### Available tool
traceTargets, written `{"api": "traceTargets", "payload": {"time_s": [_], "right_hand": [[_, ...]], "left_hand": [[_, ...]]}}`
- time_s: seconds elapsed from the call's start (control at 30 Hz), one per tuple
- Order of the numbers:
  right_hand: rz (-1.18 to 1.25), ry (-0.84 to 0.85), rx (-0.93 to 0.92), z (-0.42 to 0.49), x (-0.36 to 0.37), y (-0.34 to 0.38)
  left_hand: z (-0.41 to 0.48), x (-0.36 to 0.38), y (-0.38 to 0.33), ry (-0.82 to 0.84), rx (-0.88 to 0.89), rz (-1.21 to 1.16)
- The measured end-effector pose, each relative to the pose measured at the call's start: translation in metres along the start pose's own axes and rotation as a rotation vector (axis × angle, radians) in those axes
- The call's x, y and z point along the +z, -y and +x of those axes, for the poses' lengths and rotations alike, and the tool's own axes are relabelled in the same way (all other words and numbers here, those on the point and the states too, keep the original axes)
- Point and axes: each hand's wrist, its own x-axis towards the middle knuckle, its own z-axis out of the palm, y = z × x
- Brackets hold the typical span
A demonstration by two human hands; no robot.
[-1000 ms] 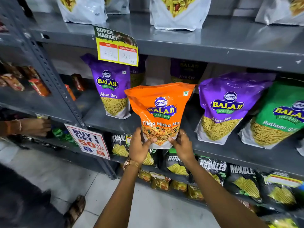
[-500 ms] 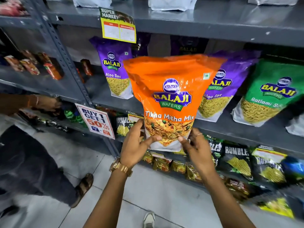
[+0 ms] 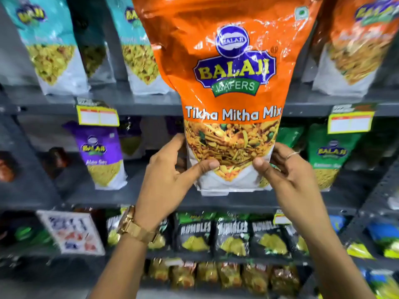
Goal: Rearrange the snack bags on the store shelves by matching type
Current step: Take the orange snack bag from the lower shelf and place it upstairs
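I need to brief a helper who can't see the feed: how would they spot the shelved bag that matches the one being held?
Look at the top shelf, far right end. There stands an orange bag beside the held Tikha Mitha Mix bag. It is the only orange bag on that shelf; the others there are teal.

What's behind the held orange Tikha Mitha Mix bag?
Behind the Tikha Mitha Mix bag, the grey shelf edge passes, with another orange bag to its right. Whatever stands directly behind it is covered.
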Motion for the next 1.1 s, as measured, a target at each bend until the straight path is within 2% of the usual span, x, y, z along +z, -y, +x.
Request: {"api": "traceTargets", "payload": {"time_s": [0.17, 0.33, 0.57, 0.77, 1.1], "right_hand": [[-0.049, -0.124, -0.132, 0.061, -0.036, 0.017], [-0.08, -0.194, -0.151, 0.123, -0.055, 0.004], [-0.169, -0.257, 0.01, 0.188, -0.068, -0.033], [-0.278, -0.253, 0.084, 0.226, -0.076, -0.049], [-0.521, -0.082, 0.318, 0.27, -0.065, -0.063]], "left_hand": [[0.07, 0.011, -0.042, -0.023, 0.139, 0.025], [0.141, 0.042, -0.045, -0.008, 0.2, 0.021], [0.217, 0.089, -0.026, 0.16, 0.035, 0.017], [0.262, 0.13, 0.009, 0.12, -0.087, -0.139], [0.283, 0.143, 0.008, 0.167, -0.203, 0.066]]}}
